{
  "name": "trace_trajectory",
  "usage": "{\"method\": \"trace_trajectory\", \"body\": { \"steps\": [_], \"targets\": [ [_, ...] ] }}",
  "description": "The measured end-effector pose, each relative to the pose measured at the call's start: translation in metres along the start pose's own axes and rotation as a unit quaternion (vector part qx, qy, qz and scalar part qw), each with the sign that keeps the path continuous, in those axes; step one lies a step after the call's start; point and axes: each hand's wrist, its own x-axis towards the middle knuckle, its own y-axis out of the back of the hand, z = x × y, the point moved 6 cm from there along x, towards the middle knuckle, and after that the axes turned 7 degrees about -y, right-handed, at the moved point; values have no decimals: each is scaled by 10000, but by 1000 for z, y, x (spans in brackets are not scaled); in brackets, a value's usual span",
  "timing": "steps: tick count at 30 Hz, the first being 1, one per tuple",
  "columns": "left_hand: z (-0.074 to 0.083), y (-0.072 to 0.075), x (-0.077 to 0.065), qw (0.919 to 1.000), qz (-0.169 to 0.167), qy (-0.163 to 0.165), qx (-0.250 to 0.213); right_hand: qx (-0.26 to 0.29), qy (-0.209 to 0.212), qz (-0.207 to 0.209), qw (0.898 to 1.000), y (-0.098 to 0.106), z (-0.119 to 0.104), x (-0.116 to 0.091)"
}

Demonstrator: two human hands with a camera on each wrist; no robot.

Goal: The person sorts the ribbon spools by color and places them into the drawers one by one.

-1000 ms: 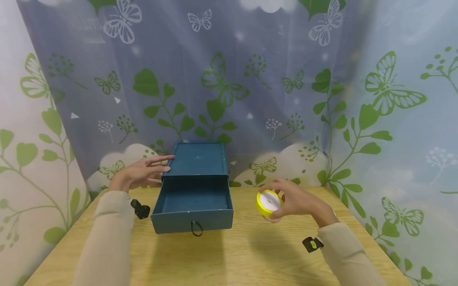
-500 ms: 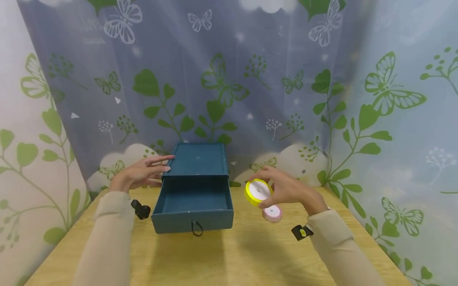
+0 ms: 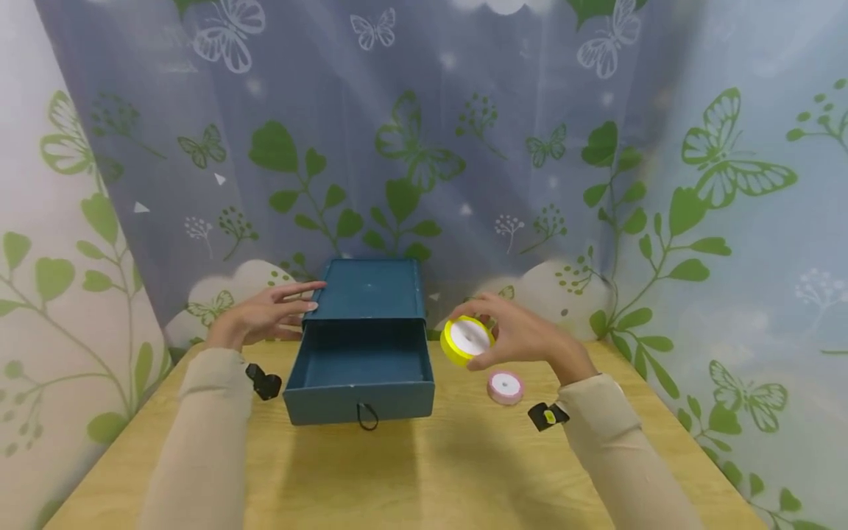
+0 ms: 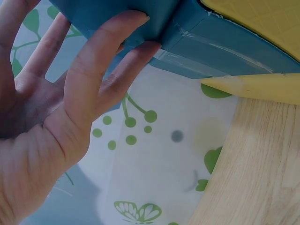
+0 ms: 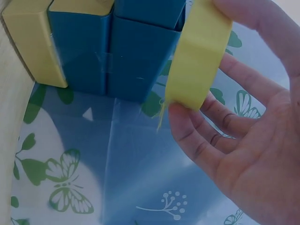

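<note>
Right hand [image 3: 520,333]: we're pinching yellow ribbon spool [image 3: 467,338], now nearing drawer [image 3: 331,405], clear of pink ribbon spool [image 3: 505,387] | left hand [image 3: 265,315]: we're resting extended fingers against box [image 3: 369,287]

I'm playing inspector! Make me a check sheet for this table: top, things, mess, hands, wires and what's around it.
Surface: light wooden table.
Job's things: blue box with its drawer open; yellow roll held tilted; pink-edged roll flat on the table.
Clutter: nothing seen.
Left hand: touches the box's left side.
Right hand: pinches the yellow roll.
Cables: none I can be sure of.
Surroundings: butterfly-and-leaf curtain behind and at both sides.
</note>
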Motion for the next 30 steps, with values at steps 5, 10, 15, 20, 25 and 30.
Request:
{"method": "trace_trajectory", "body": {
  "steps": [5,10,15,20,25,30],
  "targets": [
    [0,0,1,10000,-5,-39,-54,-9,-39,-3,10000,5,-7,1],
    [0,0,0,10000,-16,-26,-1,-92,-27,-52,9999,7,-13,3],
    [0,-1,1,10000,-25,8,17,-168,-43,-137,9998,10,-20,8],
    [2,0,0,10000,-14,23,35,-347,73,-143,9993,15,-33,16],
    [1,0,-1,10000,3,70,56,-564,108,-174,9982,17,-44,24],
    [0,0,0,10000,7,67,52,-703,118,-265,9971,17,-51,30]
  ]
}}
